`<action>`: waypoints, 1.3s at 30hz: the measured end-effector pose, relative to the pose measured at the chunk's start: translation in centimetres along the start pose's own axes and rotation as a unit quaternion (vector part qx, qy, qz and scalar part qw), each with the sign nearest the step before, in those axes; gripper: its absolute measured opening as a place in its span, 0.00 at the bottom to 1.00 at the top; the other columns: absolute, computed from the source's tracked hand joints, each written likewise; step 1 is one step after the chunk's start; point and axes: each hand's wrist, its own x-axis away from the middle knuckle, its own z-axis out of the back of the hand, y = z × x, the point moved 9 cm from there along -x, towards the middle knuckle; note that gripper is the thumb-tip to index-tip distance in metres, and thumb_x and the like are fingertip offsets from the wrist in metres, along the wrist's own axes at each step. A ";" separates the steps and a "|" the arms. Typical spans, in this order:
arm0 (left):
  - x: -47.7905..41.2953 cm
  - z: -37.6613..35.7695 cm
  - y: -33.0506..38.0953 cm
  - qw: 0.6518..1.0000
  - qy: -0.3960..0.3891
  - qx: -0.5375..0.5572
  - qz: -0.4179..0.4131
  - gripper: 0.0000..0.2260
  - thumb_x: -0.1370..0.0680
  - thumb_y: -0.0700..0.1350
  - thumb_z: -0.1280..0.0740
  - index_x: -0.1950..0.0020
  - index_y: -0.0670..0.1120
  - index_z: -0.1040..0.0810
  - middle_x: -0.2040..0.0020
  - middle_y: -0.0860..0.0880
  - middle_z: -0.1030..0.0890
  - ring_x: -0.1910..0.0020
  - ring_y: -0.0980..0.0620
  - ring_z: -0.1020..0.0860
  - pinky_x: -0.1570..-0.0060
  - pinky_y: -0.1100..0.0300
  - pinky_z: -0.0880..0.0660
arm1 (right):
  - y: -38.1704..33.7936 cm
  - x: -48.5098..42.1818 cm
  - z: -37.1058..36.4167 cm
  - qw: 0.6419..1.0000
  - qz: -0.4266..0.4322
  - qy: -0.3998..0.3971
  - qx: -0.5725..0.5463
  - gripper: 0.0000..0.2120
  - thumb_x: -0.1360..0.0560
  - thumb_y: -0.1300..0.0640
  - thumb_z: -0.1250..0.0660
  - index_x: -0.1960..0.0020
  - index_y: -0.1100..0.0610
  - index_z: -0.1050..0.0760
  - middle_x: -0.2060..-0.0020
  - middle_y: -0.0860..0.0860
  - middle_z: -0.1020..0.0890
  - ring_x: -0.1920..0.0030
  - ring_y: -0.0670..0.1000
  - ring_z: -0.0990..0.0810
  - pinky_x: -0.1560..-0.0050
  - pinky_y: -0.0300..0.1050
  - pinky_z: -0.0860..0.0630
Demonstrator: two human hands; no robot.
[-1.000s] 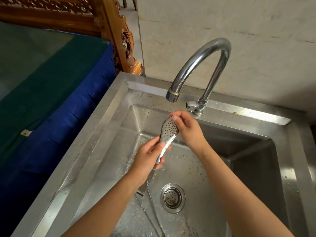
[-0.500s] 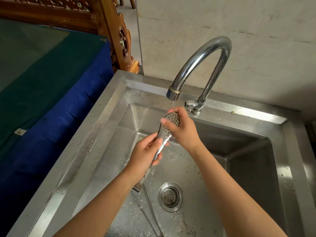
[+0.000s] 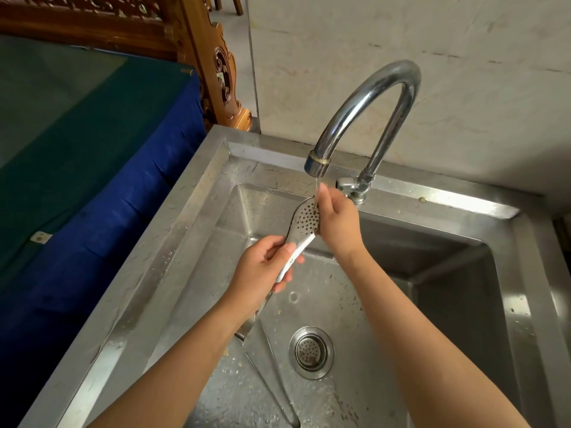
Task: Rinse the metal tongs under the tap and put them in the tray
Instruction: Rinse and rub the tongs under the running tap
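While the left hand (image 3: 262,270) grips the tongs (image 3: 304,225) and right fingers (image 3: 324,199) rub their head, wet metal could slip into the sink (image 3: 191,211).

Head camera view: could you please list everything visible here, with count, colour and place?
tongs: one, silver, perforated head under the tap's stream, above the sink
tap: one, chrome, at the back rim, thin stream running
sink: one, steel, wet basin
drain: one, steel, in the basin floor
cloth: one, blue and green, over the surface to the left
carved wood: brown, behind the cloth
wall: pale, behind the tap
left hand: gripping the tongs' handle
right hand: fingers on the head
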 end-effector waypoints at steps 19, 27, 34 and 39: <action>1.5 0.3 -0.7 0.995 -0.068 -0.067 0.035 0.09 0.22 0.43 0.38 0.43 0.53 0.25 0.55 0.49 0.16 0.66 0.53 0.22 0.65 0.61 0.23 | -1.4 0.4 0.0 0.998 -0.006 -0.059 -0.028 0.20 0.21 0.40 0.49 0.55 0.54 0.27 0.66 0.45 0.26 0.65 0.44 0.27 0.56 0.42 0.31; 1.0 -2.2 -0.4 0.994 -0.107 -0.020 0.027 0.08 0.21 0.43 0.38 0.43 0.49 0.25 0.54 0.50 0.16 0.65 0.55 0.21 0.61 0.63 0.23 | -2.2 1.1 0.4 0.989 0.002 -0.125 -0.082 0.18 0.26 0.35 0.44 0.43 0.43 0.27 0.48 0.42 0.20 0.47 0.38 0.23 0.46 0.36 0.30; 0.5 -2.7 -1.4 0.990 -0.118 0.034 0.064 0.14 0.26 0.50 0.35 0.42 0.48 0.24 0.52 0.50 0.15 0.60 0.53 0.18 0.59 0.62 0.22 | -1.5 1.1 -0.9 0.963 -0.026 -0.193 -0.185 0.26 0.28 0.57 0.30 0.34 0.61 0.36 0.50 0.54 0.21 0.48 0.51 0.21 0.42 0.48 0.26; -0.1 -2.9 -1.3 0.987 -0.123 0.073 0.076 0.17 0.30 0.53 0.33 0.43 0.49 0.22 0.49 0.50 0.16 0.52 0.49 0.18 0.52 0.54 0.21 | -2.0 0.6 -0.7 0.967 -0.023 -0.181 -0.178 0.26 0.27 0.56 0.31 0.33 0.61 0.36 0.48 0.52 0.21 0.47 0.51 0.22 0.42 0.48 0.27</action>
